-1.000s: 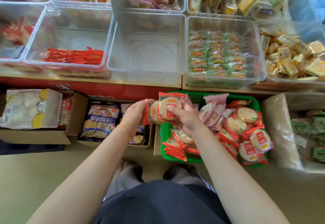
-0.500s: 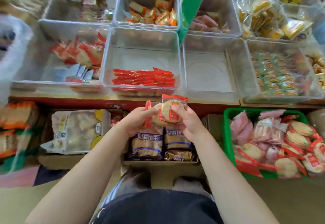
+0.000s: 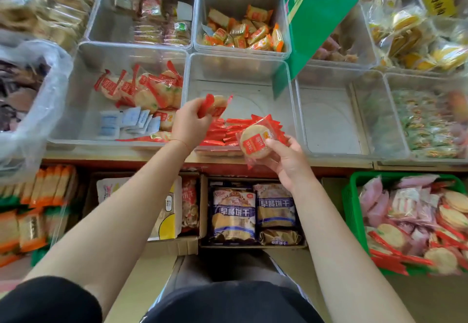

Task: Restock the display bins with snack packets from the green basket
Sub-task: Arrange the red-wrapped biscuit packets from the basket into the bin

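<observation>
Your left hand (image 3: 188, 122) and right hand (image 3: 288, 160) each grip a rice-cracker packet (image 3: 254, 141) over the clear bin (image 3: 240, 74) holding red packets (image 3: 222, 131).

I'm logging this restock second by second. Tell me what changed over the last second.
Both hands left the green basket with red-wrapped rice cracker packets. The left hand moved up over the clear bin holding the red packets, gripping its packets. The right hand lifted its packet to the bin's front edge. Nothing has been let go. The stock already in the bins looks unchanged.
</observation>
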Action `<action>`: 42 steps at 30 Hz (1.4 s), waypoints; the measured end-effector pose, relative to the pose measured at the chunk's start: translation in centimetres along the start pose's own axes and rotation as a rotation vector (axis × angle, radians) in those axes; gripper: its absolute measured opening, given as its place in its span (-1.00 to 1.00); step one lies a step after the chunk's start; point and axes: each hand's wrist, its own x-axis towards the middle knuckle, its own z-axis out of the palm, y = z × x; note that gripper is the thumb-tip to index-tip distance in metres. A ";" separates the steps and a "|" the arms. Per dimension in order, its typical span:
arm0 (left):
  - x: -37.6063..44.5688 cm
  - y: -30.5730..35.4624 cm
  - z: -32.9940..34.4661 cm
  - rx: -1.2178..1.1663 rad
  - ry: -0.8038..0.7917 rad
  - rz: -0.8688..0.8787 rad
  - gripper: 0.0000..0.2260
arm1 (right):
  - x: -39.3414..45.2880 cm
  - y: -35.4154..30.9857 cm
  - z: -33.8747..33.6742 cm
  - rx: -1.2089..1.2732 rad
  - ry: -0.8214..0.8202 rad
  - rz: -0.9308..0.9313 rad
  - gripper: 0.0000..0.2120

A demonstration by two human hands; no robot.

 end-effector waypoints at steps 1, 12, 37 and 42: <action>1.0 -0.3 0.3 0.084 0.024 0.083 -0.78 | 0.3 -0.1 0.1 0.017 -0.005 0.005 -0.69; 6.7 -3.3 4.8 1.018 -0.459 0.261 -0.74 | 6.3 -1.1 1.4 -0.004 -0.098 0.049 -0.73; 2.0 -5.0 2.7 0.597 -0.089 -0.007 -0.40 | 20.0 1.1 13.1 -1.536 -0.365 -0.253 -0.63; 2.1 -4.9 2.6 0.595 -0.093 -0.012 -0.40 | 20.2 0.9 14.0 -1.517 -0.448 -0.128 -0.67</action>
